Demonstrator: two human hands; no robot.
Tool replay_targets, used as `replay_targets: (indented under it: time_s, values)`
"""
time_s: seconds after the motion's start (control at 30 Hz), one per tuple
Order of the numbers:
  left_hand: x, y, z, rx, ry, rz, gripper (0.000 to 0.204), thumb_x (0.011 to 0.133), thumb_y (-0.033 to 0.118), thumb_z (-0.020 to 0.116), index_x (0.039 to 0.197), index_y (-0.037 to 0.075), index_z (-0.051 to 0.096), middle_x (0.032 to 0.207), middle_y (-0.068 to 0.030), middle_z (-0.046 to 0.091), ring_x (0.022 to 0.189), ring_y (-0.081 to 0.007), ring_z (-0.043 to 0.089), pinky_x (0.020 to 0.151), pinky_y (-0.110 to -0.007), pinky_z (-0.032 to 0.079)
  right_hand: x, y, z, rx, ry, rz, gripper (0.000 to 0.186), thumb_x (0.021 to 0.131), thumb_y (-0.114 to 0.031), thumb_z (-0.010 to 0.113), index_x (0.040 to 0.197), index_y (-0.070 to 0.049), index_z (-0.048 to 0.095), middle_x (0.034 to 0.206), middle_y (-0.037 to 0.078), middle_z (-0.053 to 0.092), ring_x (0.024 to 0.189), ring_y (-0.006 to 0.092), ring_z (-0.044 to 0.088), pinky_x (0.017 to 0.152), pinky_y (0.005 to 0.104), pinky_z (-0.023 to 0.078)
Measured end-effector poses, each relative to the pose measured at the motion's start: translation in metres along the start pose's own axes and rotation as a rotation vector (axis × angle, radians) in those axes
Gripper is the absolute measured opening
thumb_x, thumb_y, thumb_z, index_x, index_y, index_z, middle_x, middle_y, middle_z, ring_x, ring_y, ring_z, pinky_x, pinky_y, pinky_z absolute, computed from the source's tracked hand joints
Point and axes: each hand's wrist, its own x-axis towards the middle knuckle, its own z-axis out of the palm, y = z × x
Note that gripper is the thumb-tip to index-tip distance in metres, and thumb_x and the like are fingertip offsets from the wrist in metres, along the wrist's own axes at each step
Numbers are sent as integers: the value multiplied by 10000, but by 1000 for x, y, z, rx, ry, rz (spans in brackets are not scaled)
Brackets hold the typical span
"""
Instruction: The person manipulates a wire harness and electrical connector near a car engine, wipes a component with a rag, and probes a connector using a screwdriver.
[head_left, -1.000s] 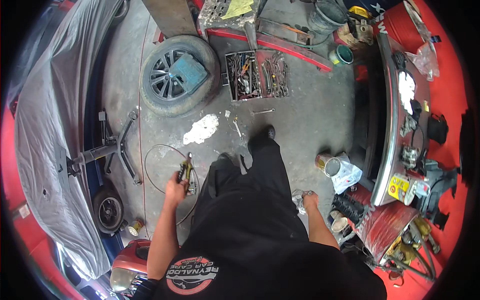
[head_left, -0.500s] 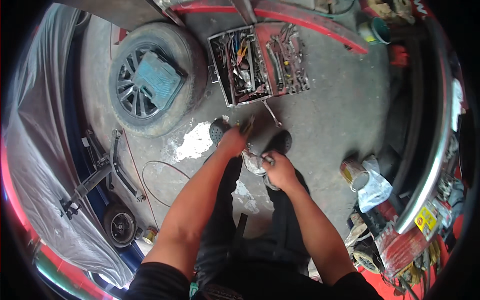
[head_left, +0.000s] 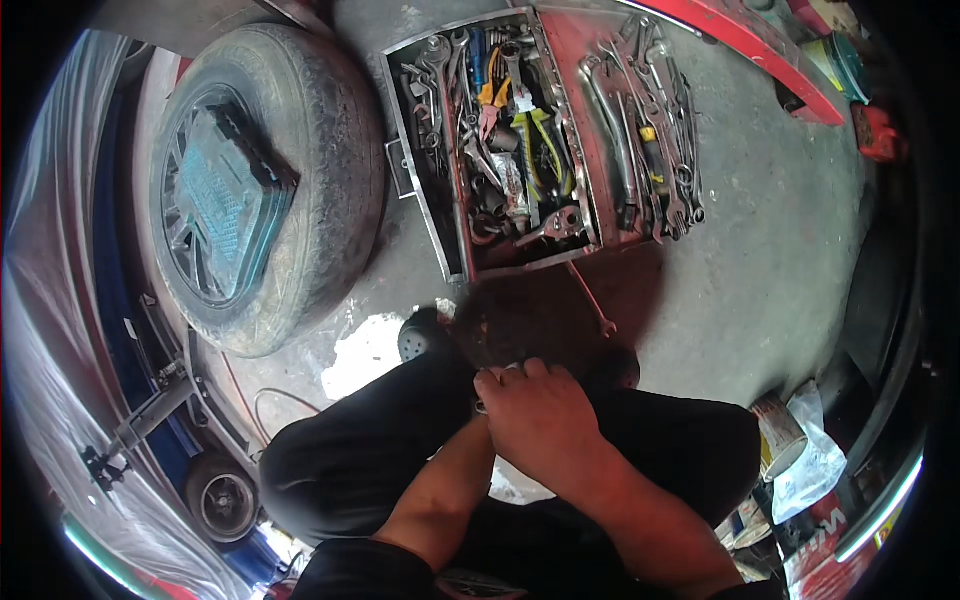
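In front of my crouched knees, my right hand (head_left: 540, 420) is closed, its fingers curled over my left hand. The left hand is almost wholly hidden under it; only the wrist and forearm show. A small bit of shiny metal peeks out at the left edge of the right hand, too little to name. Beyond the hands is an open metal toolbox (head_left: 458, 225). Yellow-and-black pliers (head_left: 547, 160), orange-handled pliers (head_left: 491, 98) and a ratchet-like tool (head_left: 558, 226) lie in it. Several wrenches (head_left: 640, 130) fill its red right side.
A wheel (head_left: 340, 150) lies at the left with a teal plastic case (head_left: 225, 200) on it. One wrench (head_left: 598, 305) sticks out from the toolbox's near edge. A rusty can (head_left: 780, 440) and a plastic bag (head_left: 812, 450) are at the right. A red metal leg (head_left: 770, 60) crosses the far right.
I have crouched, and the toolbox looks nearer. My hands came together, the right over the left. The left hand's blurred tool is out of sight; yellow-and-black pliers now show in the toolbox.
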Motion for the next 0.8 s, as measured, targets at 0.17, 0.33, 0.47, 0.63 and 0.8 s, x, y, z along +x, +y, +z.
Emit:
replay_targets:
  time_s: [0.17, 0.33, 0.47, 0.63, 0.8]
  values:
    - [22, 4, 20, -81, 17, 31, 370, 826, 274, 621, 1047, -22, 637, 952, -254, 683, 899, -415, 675, 771, -489, 544, 21, 29, 13, -182, 16, -17, 166, 773, -146, 611, 915, -63, 631, 822, 114, 668, 841, 287, 641, 729, 431, 496]
    - [9, -1, 9, -133, 44, 67, 374, 831, 278, 622, 1062, -16, 629, 954, -251, 682, 901, -411, 673, 773, -486, 540, 47, 3, 6, -56, 190, -218, 169, 774, -140, 615, 915, -49, 635, 803, 123, 680, 808, 306, 648, 723, 454, 501]
    - [7, 6, 0, -147, 56, 96, 378, 834, 281, 623, 1074, -11, 623, 955, -249, 681, 903, -407, 672, 774, -483, 537, 45, 2, 7, 75, 148, -201, 169, 783, -120, 602, 928, -48, 650, 826, 136, 703, 829, 316, 661, 721, 461, 508]
    - [12, 13, 0, -169, 60, 131, 383, 839, 286, 624, 1089, -5, 616, 957, -245, 680, 906, -403, 670, 776, -480, 533, 44, 14, 0, 4, 243, -106, 151, 778, -118, 606, 888, -28, 657, 810, 149, 703, 877, 328, 673, 726, 470, 515]
    - [14, 12, -5, -177, 56, 144, 389, 844, 290, 625, 1104, 1, 609, 959, -242, 679, 908, -398, 668, 779, -476, 530, 44, 23, 1, 75, 240, -131, 162, 771, -130, 623, 886, -23, 661, 821, 164, 709, 847, 334, 684, 705, 469, 524]
